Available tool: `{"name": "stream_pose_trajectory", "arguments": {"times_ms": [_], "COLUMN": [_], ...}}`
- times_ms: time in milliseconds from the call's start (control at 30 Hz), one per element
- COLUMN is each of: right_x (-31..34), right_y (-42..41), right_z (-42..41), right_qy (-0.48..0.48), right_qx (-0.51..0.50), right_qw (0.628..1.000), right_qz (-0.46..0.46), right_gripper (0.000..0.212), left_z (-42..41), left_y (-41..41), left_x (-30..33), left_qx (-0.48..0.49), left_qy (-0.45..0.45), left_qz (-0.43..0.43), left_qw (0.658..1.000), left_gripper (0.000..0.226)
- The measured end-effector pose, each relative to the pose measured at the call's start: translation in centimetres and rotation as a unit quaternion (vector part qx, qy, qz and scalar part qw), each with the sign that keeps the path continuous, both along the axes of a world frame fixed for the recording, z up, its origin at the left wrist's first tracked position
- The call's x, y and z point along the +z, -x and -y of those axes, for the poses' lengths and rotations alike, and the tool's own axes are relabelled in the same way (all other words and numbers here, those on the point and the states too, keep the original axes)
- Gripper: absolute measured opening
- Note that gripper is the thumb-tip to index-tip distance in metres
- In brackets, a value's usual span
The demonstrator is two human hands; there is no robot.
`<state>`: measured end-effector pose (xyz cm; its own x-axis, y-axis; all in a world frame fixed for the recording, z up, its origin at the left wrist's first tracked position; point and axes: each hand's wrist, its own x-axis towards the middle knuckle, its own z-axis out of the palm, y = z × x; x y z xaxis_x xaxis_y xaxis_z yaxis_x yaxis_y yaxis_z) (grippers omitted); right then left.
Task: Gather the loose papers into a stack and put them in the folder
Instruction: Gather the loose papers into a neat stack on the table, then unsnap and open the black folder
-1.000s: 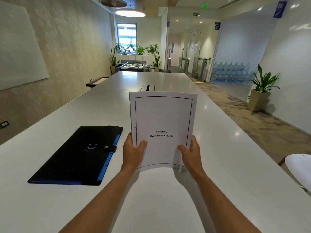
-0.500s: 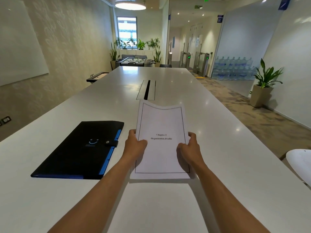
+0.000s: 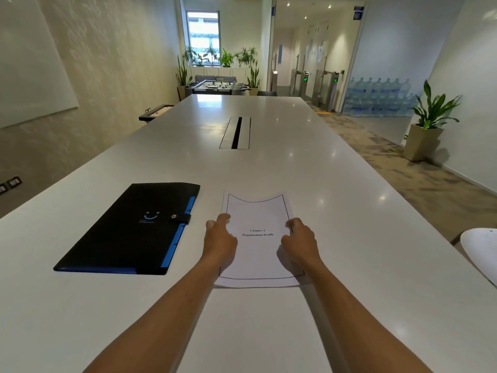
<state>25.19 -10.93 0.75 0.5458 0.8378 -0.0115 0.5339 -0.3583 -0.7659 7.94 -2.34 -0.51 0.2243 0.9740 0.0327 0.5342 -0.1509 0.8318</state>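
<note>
Gathering looked done: my left hand [image 3: 219, 236] and right hand [image 3: 299, 239], fingers curled, pressed the paper stack [image 3: 257, 254] flat on the table [image 3: 309, 184]; folder [image 3: 131, 230] lay strapped shut, unfilled

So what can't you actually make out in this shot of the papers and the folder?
Head view only:
- Paper stack: sheet count, hidden under the top page.
- Left hand and right hand: their grip, fingertips curled over the stack's edges.
- Black folder: contents, closed by its snap strap; small print under its smile logo is too tiny.

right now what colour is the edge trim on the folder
Blue, along the black folder's right and near edges; seen in the head view.
</note>
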Motion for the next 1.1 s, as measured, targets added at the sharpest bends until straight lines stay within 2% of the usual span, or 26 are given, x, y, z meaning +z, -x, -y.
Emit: {"name": "stream_pose_trajectory", "arguments": {"times_ms": [100,200,300,433,633,967,1100], "right_x": [-0.3,-0.4,-0.2,0.2,0.8,0.4,-0.2], "right_y": [0.6,0.9,1.2,2.3,5.2,12.1,15.1], "right_z": [-0.1,0.2,0.1,-0.5,-2.7,-8.2,-10.5], "right_qy": [0.050,0.092,0.101,0.029,-0.059,-0.105,-0.110], "right_qx": [-0.011,-0.027,-0.052,-0.064,-0.003,0.155,0.203], "right_qw": [0.997,0.980,0.969,0.975,0.973,0.961,0.950], "right_qz": [0.058,0.175,0.219,0.211,0.225,0.204,0.210], "right_gripper": [0.045,0.041,0.042,0.044,0.039,0.031,0.029], "left_z": [0.4,0.0,-0.5,-1.1,-3.3,-7.5,-7.3], "left_y": [0.4,1.1,2.1,4.3,8.6,13.4,13.3], "left_x": [-0.1,-0.2,-0.2,-0.4,-0.3,-1.5,-2.7], "left_qx": [0.020,0.023,0.010,0.055,0.125,0.069,0.063], "left_qy": [-0.044,-0.111,-0.121,-0.175,-0.241,-0.136,-0.141], "left_qz": [-0.133,-0.242,-0.236,-0.200,-0.198,-0.314,-0.336], "left_qw": [0.990,0.964,0.964,0.962,0.942,0.937,0.929], "left_gripper": [0.041,0.038,0.039,0.032,0.026,0.047,0.049]}}
